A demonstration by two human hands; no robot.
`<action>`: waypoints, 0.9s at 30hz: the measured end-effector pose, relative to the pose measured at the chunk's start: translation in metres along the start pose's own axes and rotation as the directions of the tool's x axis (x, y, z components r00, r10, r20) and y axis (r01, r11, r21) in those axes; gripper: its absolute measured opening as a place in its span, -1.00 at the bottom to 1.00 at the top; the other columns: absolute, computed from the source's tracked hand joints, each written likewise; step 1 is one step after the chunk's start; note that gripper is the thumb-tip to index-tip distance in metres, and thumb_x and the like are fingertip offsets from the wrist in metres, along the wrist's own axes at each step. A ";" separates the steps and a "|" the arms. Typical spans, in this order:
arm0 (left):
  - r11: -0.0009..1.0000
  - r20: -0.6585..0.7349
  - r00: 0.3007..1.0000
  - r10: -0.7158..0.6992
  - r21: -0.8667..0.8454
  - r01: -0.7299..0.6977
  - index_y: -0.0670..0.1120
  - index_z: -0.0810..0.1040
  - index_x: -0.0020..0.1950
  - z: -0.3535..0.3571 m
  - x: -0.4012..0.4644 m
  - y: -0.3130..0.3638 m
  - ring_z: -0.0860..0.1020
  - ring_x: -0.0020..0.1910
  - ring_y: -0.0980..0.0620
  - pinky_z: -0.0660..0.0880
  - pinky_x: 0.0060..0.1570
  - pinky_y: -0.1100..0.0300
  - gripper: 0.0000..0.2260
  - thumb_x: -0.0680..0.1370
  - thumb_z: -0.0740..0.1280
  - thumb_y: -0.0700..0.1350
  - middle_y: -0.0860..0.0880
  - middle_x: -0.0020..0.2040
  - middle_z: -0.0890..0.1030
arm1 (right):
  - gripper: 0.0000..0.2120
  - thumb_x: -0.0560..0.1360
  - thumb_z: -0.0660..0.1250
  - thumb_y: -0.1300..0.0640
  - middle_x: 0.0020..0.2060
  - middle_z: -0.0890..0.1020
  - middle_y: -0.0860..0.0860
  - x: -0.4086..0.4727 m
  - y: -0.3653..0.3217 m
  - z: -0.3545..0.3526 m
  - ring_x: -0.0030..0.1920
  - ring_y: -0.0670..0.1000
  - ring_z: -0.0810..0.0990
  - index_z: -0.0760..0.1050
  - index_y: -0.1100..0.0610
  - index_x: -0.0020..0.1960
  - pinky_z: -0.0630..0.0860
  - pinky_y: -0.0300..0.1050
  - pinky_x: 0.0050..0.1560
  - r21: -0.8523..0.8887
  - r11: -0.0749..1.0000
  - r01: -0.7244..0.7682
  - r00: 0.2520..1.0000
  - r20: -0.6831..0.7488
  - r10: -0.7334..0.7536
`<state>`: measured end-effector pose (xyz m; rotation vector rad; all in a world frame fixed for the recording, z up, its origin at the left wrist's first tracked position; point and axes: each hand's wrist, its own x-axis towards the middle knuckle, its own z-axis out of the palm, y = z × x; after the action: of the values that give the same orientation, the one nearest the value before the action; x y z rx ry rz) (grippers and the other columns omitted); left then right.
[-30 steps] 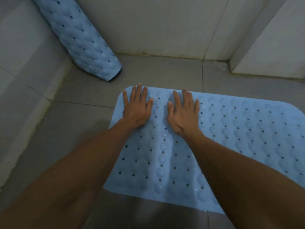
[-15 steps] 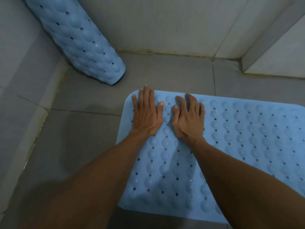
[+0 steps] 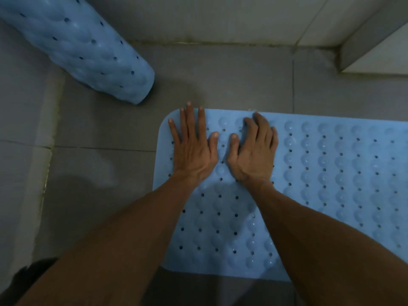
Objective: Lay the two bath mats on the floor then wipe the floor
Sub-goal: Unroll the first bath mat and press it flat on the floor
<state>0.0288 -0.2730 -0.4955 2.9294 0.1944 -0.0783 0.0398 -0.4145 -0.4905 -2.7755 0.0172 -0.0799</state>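
One mat point(image 3: 331, 184) down, one to go
My left hand point(image 3: 193, 146) and right hand point(image 3: 254, 151) press it flat, gripping nothing; roll point(image 3: 84, 51) upper left unlaid; floor point(image 3: 99, 173) unwiped.

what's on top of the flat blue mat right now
Both palms press on it: the left hand and right hand, near its far left corner. The flat mat hides the floor beneath.
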 end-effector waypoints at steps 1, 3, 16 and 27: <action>1.000 0.008 1.000 0.001 0.007 -0.001 -0.16 -0.13 0.57 0.001 0.000 -0.002 -0.16 0.56 -0.15 -0.15 0.48 -0.25 -0.39 0.64 -0.09 0.14 -0.22 0.57 -0.15 | -0.51 0.58 0.16 -0.11 0.48 0.32 0.07 0.000 -0.001 0.000 0.51 0.06 0.22 0.33 0.12 0.43 0.05 0.11 0.55 0.023 1.000 -0.002 1.000 -0.006 0.002; 1.000 0.026 1.000 0.002 0.001 -0.002 -0.16 -0.11 0.57 0.003 0.002 -0.004 -0.15 0.56 -0.15 -0.16 0.48 -0.24 -0.41 0.64 -0.10 0.13 -0.22 0.58 -0.13 | -0.56 0.59 0.16 -0.07 0.46 0.35 0.05 0.002 0.000 0.002 0.49 0.04 0.26 0.35 0.11 0.40 0.08 0.09 0.54 0.067 0.998 -0.022 0.999 -0.042 0.025; 0.999 0.005 1.000 0.013 0.046 -0.014 -0.18 0.00 0.56 0.009 -0.001 -0.006 -0.08 0.56 -0.15 -0.10 0.49 -0.24 -0.43 0.64 -0.17 0.12 -0.21 0.57 -0.01 | -0.56 0.60 0.09 -0.08 0.44 0.35 0.05 -0.004 -0.001 0.004 0.48 0.04 0.25 0.36 0.11 0.39 0.08 0.10 0.53 0.036 0.999 0.008 0.998 -0.064 -0.006; 0.994 0.043 0.998 -0.052 0.095 0.047 -0.20 -0.02 0.57 0.013 0.008 0.000 -0.14 0.56 -0.14 -0.24 0.48 -0.21 -0.45 0.65 -0.11 0.06 -0.20 0.58 -0.08 | -0.61 0.63 0.15 -0.02 0.38 0.44 0.05 0.005 0.032 -0.032 0.43 0.02 0.34 0.41 0.13 0.38 0.15 0.02 0.52 0.672 0.734 -0.101 0.993 0.111 0.034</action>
<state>0.0366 -0.2749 -0.5087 3.0135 0.2630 -0.1661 0.0425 -0.4555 -0.4719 -2.0301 0.0544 0.0546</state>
